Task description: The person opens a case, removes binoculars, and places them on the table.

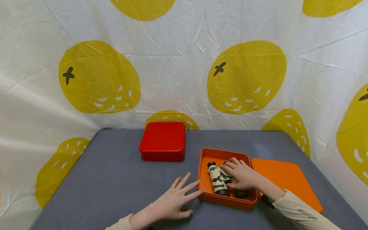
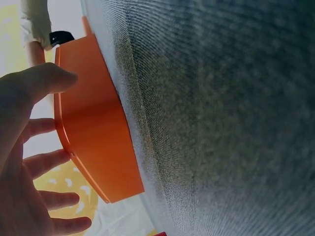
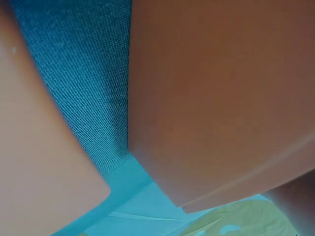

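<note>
A pair of camouflage-patterned binoculars [image 1: 217,179] lies inside an open orange box [image 1: 226,202]. From the right, my right hand [image 1: 243,175] reaches over the box wall and grips the binoculars' right barrel, covering much of it. My left hand [image 1: 174,200] is spread beside the box, its fingertips at the left rim. In the left wrist view, that hand [image 2: 24,142] has separated fingers next to the box's orange side [image 2: 96,123]. The right wrist view takes in the box wall [image 3: 216,98] but not the fingers.
The orange lid [image 1: 286,179] lies flat just right of the box. Farther back on the grey table [image 1: 113,185] stands a closed red box [image 1: 163,139]. A white cloth with yellow fruit prints [image 1: 176,81] hangs around the table.
</note>
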Motion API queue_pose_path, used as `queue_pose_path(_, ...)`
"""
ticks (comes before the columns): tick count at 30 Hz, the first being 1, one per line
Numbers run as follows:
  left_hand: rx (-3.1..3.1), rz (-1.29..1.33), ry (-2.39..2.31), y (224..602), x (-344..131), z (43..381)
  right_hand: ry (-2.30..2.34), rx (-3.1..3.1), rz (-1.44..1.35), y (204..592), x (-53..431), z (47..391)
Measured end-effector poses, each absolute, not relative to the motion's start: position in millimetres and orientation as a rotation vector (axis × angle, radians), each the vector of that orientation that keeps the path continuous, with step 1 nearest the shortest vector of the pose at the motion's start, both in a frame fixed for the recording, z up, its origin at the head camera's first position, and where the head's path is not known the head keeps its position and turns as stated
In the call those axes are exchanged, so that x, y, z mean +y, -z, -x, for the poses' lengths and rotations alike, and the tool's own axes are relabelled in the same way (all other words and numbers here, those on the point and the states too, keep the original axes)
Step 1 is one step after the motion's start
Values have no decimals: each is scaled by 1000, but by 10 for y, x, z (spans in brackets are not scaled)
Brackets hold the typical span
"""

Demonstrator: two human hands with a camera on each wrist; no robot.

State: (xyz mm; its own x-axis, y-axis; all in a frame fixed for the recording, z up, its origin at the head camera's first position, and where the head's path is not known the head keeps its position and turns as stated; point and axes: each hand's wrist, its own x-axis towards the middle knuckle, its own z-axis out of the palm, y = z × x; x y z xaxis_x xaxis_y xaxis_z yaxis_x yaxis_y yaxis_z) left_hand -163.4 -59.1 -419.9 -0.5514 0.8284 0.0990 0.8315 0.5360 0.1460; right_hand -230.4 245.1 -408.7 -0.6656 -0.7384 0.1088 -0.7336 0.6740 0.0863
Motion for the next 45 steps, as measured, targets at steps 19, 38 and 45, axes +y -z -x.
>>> queue_pose_path(19, -2753, 1486, 290, 4198, -585, 1628, 63, -2624, -1215, 4028, 2506, 2359)
queue_pose_path(38, -2758, 1481, 291, 4183, -580, 1612, 34, -2559, -1165, 3751, 2578, 2340)
queue_pose_path(45, -2745, 1478, 283, 4175, -588, 1611, 30, -2579, -1135, 3650, 2622, 2344)
